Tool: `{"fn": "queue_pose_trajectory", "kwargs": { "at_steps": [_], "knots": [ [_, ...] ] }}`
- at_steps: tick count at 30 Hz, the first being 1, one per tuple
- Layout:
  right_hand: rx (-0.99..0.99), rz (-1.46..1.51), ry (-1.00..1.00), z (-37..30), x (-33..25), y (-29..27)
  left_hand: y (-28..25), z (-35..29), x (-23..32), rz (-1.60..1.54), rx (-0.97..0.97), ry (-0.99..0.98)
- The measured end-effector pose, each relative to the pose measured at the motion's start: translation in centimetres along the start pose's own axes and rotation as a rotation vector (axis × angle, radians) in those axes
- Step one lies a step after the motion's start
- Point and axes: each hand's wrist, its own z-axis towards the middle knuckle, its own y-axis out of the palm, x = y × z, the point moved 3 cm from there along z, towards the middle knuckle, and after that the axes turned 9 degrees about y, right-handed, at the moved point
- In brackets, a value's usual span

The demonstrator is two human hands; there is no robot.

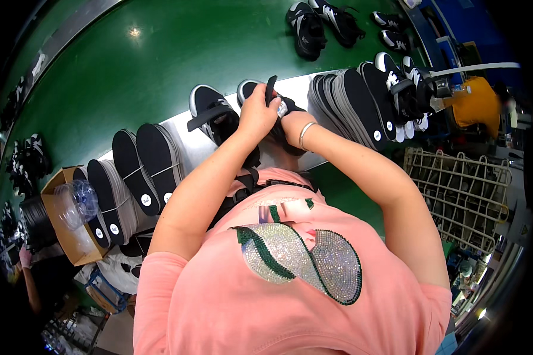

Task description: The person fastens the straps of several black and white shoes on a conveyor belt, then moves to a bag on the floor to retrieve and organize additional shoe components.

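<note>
A black sneaker (248, 88) with a silver toe edge lies in front of me, toe pointing away. My left hand (259, 113) is closed at its upper, the fingers bent round the black strap (271, 86), which sticks up. On the other side of the opening, my right hand (295, 128) grips the shoe, with some fingers hidden by the upper. A bracelet circles the right wrist. Just left of this shoe stands a matching sneaker (206, 98), its strap (209, 117) folded out to the side. Neither hand touches that one.
Stacks of black insoles (343, 100) stand to the right, beside more sneakers (404, 89). Tied insole bundles (137, 171) and a cardboard box (65, 222) are at left. Several finished-looking shoes (307, 32) sit on the green belt (136, 65). A wire rack (456, 195) is at right.
</note>
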Motion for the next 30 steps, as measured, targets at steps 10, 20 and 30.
{"fn": "queue_pose_trajectory", "kwargs": {
  "at_steps": [10,20,30],
  "knots": [
    [-0.085,-0.156,0.092,-0.3,-1.2,-0.9,-0.1,-0.1,-0.2,0.058,0.014,0.092],
    [-0.171,-0.123,-0.107,-4.8,0.9,-0.4,-0.1,-0.5,0.1,0.113,-0.019,0.125],
    [-0.12,0.108,-0.115,-3.2,2.1,1.8,-0.3,0.0,-0.4,-0.065,-0.09,0.033]
  ]
}}
